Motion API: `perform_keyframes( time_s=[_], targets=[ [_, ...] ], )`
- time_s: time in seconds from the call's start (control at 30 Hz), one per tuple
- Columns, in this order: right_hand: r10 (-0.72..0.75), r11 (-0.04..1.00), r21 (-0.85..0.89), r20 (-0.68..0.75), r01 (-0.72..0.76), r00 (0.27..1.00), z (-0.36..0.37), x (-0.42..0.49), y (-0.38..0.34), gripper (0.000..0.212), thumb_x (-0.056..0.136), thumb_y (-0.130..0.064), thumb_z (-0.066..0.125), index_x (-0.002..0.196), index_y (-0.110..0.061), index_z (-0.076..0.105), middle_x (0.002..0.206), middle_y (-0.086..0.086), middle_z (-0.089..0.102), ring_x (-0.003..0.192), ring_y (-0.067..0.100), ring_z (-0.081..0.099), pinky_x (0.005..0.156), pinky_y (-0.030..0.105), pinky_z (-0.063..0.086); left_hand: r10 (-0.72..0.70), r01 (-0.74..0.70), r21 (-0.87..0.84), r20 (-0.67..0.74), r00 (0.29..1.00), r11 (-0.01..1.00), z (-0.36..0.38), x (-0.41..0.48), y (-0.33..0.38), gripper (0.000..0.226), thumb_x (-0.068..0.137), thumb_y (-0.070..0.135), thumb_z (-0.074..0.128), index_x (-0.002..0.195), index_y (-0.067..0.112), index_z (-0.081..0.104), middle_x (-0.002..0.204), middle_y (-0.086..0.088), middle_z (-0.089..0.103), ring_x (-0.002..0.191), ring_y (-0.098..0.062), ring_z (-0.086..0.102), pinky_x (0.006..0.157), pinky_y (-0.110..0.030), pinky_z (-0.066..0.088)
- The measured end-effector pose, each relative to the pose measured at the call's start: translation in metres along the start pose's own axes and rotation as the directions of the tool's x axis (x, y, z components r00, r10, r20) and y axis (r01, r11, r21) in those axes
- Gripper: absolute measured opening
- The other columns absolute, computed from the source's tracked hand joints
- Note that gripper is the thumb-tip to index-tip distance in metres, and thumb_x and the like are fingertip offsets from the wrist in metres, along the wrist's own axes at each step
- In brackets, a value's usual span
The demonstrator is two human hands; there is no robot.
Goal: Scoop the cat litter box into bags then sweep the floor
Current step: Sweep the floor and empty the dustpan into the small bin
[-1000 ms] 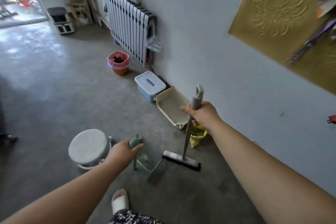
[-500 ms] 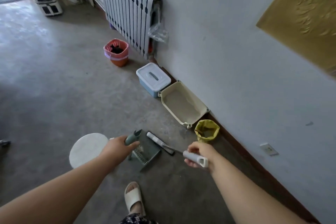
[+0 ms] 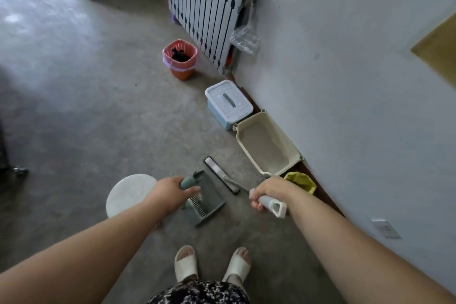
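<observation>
My left hand (image 3: pixel 170 190) grips the green handle of a grey-green dustpan (image 3: pixel 207 201) that rests on the concrete floor in front of my feet. My right hand (image 3: pixel 267 192) is closed around the grey handle of a broom (image 3: pixel 274 206); its flat head (image 3: pixel 220 174) lies on the floor just beyond the dustpan. A cream litter box (image 3: pixel 267 144) with pale litter stands against the wall. Right of it, partly behind my right wrist, is a yellow bag (image 3: pixel 302 181). Scattered grains lie on the floor near the broom head.
A blue lidded box (image 3: pixel 228 103) sits beyond the litter box. An orange bin with a pink liner (image 3: pixel 180 59) stands farther back, near a striped radiator cover (image 3: pixel 209 12). A white round stool (image 3: pixel 130 192) is at my left. The wall runs along the right.
The view tilted down and both my feet came into sight. The broom went from upright to low with its head flat on the floor, and the dustpan settled beside it.
</observation>
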State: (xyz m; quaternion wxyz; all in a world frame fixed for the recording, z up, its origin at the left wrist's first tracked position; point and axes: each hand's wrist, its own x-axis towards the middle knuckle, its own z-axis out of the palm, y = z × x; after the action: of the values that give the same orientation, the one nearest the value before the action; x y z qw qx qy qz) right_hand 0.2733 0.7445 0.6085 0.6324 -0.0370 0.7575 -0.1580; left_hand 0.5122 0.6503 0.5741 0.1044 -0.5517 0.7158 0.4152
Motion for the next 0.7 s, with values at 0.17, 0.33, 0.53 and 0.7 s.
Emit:
perform_keyframes(
  time_s=[0.17,0.33,0.53,0.7],
  targets=[
    [-0.102,0.987,-0.122,0.018,0.103,0.995,0.013,0.024,-0.047,0.008,0.090,0.004,0.052,0.084,0.000,0.050,0.067,0.015,0.052,0.053,0.017,0.050,0.036,0.020,0.045,-0.028,0.028,-0.010,0.033,0.999,1.000,-0.003,0.012,-0.003,0.030,0.084,0.055,0.061,0.084,0.025,0.055,0.084,-0.004,0.065,0.091,-0.024,0.063,0.068,-0.025,0.037],
    [-0.303,0.902,-0.327,-0.010,0.283,0.953,0.011,0.074,-0.082,0.018,0.083,0.006,0.057,0.097,-0.005,0.060,0.090,0.019,0.057,0.053,0.023,0.054,0.044,0.024,0.050,-0.041,0.041,0.006,0.001,0.999,0.999,-0.004,0.030,0.000,0.040,0.083,0.057,0.060,0.094,0.019,0.066,0.094,-0.007,0.071,0.092,-0.025,0.064,0.070,-0.028,0.042],
    [-0.358,0.710,-0.668,-0.068,0.224,0.931,-0.003,0.126,-0.090,0.021,0.088,-0.008,0.057,0.107,-0.001,0.063,0.086,0.014,0.057,0.072,0.028,0.057,0.069,0.036,0.053,-0.062,0.063,0.033,-0.023,0.998,0.998,-0.005,0.043,0.014,0.035,0.084,0.052,0.062,0.091,0.018,0.066,0.091,-0.008,0.070,0.090,-0.027,0.063,0.067,-0.028,0.039],
    [-0.311,0.602,-0.795,-0.145,0.077,0.939,-0.027,0.150,-0.051,0.031,0.093,-0.009,0.047,0.120,0.002,0.059,0.100,0.013,0.058,0.109,0.033,0.060,0.080,0.030,0.046,-0.063,0.064,0.060,-0.031,0.998,0.996,0.005,0.047,0.036,0.031,0.083,0.053,0.061,0.083,0.023,0.060,0.088,-0.005,0.069,0.087,-0.026,0.064,0.066,-0.028,0.041]
  ],
)
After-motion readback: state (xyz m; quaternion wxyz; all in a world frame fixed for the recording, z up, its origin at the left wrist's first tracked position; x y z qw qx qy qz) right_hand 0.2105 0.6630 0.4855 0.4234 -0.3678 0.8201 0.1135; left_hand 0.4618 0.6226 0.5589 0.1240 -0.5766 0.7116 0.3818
